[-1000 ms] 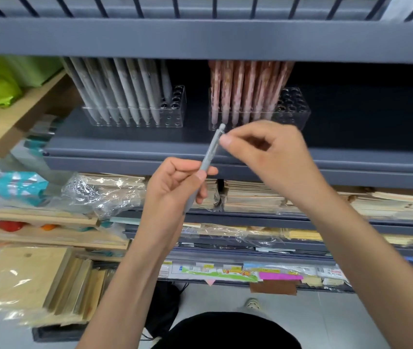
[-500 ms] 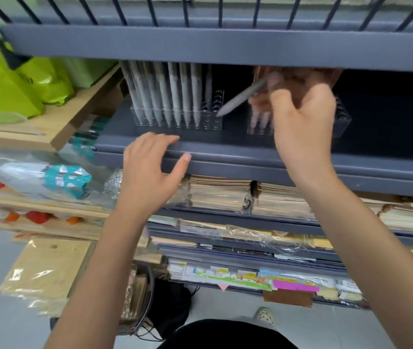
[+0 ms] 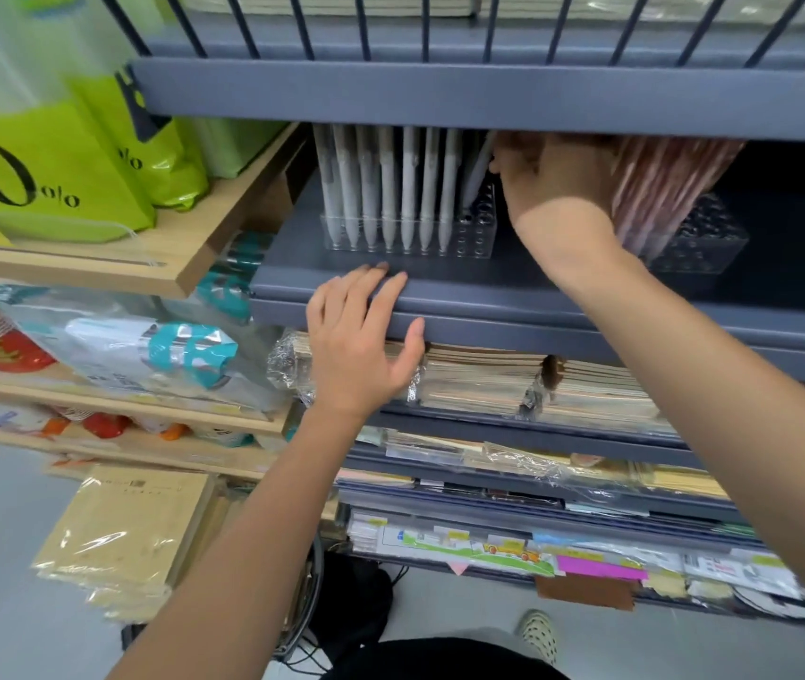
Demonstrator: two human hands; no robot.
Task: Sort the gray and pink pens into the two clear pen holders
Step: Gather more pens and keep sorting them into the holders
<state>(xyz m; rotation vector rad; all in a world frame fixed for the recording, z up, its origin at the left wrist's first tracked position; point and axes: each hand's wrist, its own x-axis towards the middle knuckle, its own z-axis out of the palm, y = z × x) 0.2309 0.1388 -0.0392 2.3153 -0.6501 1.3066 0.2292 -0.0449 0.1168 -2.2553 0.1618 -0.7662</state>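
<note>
Head view: a gray shelf (image 3: 537, 306) carries two clear holders side by side, well apart. The left holder (image 3: 481, 238) has a row of gray pens (image 3: 385, 188) standing upright, tips down, filling it from its left end to past its middle. The right holder (image 3: 704, 238) has the pink pens (image 3: 660, 188), which lean to the right, packed together in its left part.

The right hand (image 3: 552, 184) reaches in under the upper shelf, between the two holders and in front of the pink pens. Its fingers curl round the upper end of one gray pen (image 3: 480, 171), though the upper shelf hides the fingertips. This pen is tilted, top toward the hand, and its lower end comes down at the left holder's right end, just beside the last upright pen. Whether the tip sits in a hole cannot be told.

The left hand (image 3: 361, 346) holds nothing. It lies flat, fingers straight and a little spread, on the shelf's front edge below the left holder, with the thumb out to the right. The two hands are well apart.

Below the shelf lie stacks of notebooks (image 3: 483, 380) in clear wrap. To the left, green bags (image 3: 47, 179) stand on a wooden shelf (image 3: 194, 257).
</note>
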